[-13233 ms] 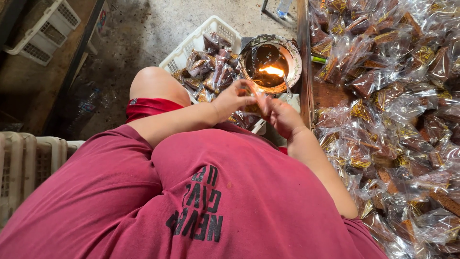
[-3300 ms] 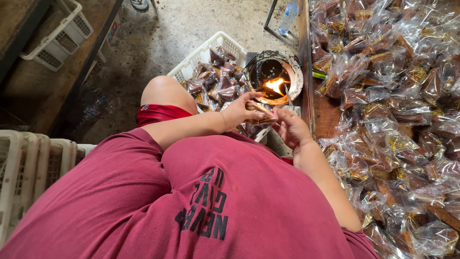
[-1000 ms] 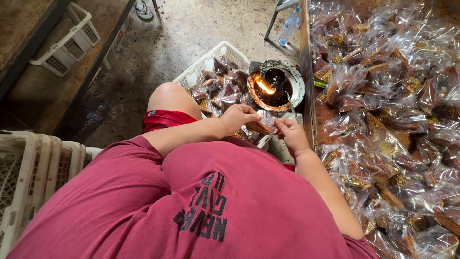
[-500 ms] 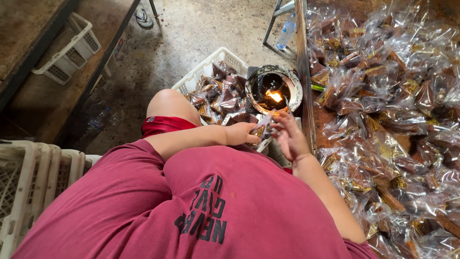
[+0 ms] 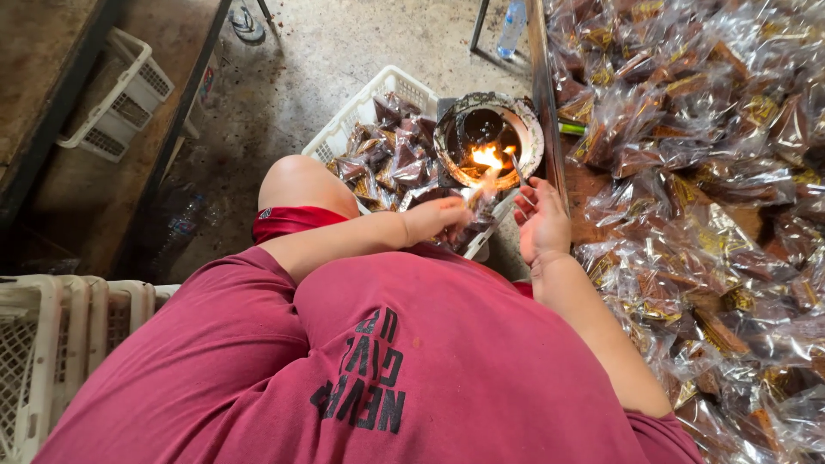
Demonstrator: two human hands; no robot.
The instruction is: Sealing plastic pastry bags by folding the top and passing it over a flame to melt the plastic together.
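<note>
Left hand point(image 5: 438, 219) seemingly pinches packet point(image 5: 475, 196) beside flame bowl point(image 5: 488, 142).

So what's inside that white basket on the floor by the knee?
The white basket holds clear-wrapped brown packets. Its near end is hidden by the left hand and the flame pot, so what lies beneath cannot be seen.

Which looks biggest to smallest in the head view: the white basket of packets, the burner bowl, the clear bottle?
1. White basket, partly hidden by the knee and the left hand.
2. Burner bowl, with the flame, beside the open right hand.
3. Clear bottle; it lies farthest from the camera, so it may look smaller than it is.
</note>
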